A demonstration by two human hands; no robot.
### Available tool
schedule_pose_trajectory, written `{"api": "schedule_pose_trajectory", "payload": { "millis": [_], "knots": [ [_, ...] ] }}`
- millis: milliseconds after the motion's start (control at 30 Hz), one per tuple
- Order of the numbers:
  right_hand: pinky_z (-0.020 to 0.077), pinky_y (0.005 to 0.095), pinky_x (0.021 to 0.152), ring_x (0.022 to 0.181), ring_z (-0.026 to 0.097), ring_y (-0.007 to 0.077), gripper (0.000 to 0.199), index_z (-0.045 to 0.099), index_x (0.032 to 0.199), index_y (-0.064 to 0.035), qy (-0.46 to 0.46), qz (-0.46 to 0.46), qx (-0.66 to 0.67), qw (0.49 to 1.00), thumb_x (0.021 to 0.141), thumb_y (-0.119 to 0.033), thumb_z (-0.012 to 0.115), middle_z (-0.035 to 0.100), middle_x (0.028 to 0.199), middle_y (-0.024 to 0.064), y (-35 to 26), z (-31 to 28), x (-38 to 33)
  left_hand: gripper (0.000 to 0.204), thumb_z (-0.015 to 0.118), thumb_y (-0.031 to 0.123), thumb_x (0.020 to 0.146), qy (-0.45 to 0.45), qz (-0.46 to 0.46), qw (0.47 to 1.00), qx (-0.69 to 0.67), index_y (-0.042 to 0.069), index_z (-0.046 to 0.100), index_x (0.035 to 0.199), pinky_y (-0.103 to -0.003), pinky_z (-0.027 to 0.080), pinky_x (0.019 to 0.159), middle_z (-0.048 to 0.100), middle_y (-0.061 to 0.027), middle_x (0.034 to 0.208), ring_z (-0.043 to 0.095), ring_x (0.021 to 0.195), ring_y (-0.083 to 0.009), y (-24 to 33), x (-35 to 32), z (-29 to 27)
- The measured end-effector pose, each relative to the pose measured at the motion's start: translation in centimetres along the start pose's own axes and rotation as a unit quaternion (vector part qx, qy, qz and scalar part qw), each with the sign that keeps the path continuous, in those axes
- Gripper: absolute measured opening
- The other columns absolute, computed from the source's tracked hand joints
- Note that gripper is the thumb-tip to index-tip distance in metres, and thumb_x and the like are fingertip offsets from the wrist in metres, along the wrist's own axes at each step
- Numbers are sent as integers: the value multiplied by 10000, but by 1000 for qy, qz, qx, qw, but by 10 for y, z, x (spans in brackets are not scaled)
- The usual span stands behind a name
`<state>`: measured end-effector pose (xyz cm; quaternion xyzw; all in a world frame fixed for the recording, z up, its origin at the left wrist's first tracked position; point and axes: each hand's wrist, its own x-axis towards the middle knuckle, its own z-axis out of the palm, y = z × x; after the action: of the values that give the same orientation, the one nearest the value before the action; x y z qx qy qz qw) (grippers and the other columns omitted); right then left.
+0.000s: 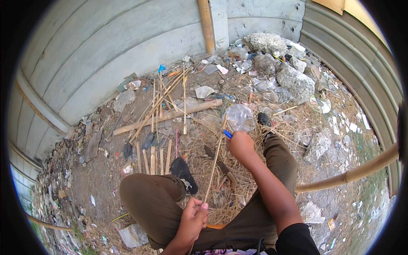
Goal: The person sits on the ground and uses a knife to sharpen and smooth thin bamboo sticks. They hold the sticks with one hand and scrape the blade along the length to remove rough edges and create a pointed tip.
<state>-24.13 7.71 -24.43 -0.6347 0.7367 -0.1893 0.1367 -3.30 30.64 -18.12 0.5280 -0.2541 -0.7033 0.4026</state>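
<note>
My left hand (pixel 193 221) is closed round the near end of a long thin bamboo strip (pixel 215 163), close to my lap. The strip slants up and away between my legs. At its far part my right hand (pixel 241 146) grips a blue-handled tool (pixel 228 134), which meets or lies right beside the strip. Any blade is hidden or too small to make out. Below my right hand, on the straw, lies a large knife (pixel 221 165) with a dark blade and a curved brown handle. A clear plastic bag (pixel 240 118) rests just beyond that hand.
Several split bamboo strips (pixel 185 102) lean across a bamboo pole (pixel 168 117) ahead. Short bamboo pieces (pixel 153 160) lie left of my left shoe (pixel 183 174). Rocks (pixel 296 85) and litter lie before the concrete wall (pixel 127 51). Another bamboo pole (pixel 348 175) extends at right.
</note>
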Motion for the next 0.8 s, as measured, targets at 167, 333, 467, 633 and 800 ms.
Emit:
{"api": "schedule_pose_trajectory", "payload": {
  "millis": [167, 333, 467, 633, 800],
  "knots": [
    [583, 469, 681, 698, 719, 388, 359, 750, 795, -34, -73, -109, -4, 991, 883, -374, 675, 710, 736, 196, -31, -6, -44, 185, 581, 158, 1041, 26, 42, 999, -2, 100, 406, 1026, -206, 231, 436, 448, 7, 729, 332, 535, -35, 0, 2, -11],
    [586, 470, 698, 769, 736, 381, 294, 755, 833, -33, -84, -62, -56, 993, 877, -310, 668, 731, 829, 208, -21, 0, -22, 171, 569, 144, 1044, 36, 62, 996, 45, 96, 406, 1028, -207, 248, 430, 471, -1, 730, 342, 522, -30, -2, 2, -7],
    [578, 484, 701, 758, 714, 410, 268, 742, 837, 4, 35, 56, -26, 998, 845, -253, 667, 709, 822, 245, 25, 6, 23, 165, 567, 151, 1047, -6, 51, 995, 85, 56, 433, 1031, -211, 312, 417, 518, -17, 729, 392, 498, -28, -15, -4, -9],
    [572, 490, 691, 728, 702, 421, 287, 731, 820, 4, 37, 11, 65, 997, 858, -275, 676, 700, 787, 244, 3, 10, 0, 151, 549, 158, 1056, 22, 39, 997, 60, 41, 455, 1037, -214, 327, 444, 525, -5, 723, 390, 517, -27, -11, -3, -7],
    [575, 486, 674, 698, 708, 393, 261, 737, 806, -40, -54, -136, 90, 985, 846, -294, 690, 709, 765, 210, -31, 10, -65, 155, 500, 203, 1080, 34, 108, 986, 121, 54, 482, 1039, -199, 320, 488, 478, 16, 721, 372, 565, -29, -10, 6, -13]
  ]
}}
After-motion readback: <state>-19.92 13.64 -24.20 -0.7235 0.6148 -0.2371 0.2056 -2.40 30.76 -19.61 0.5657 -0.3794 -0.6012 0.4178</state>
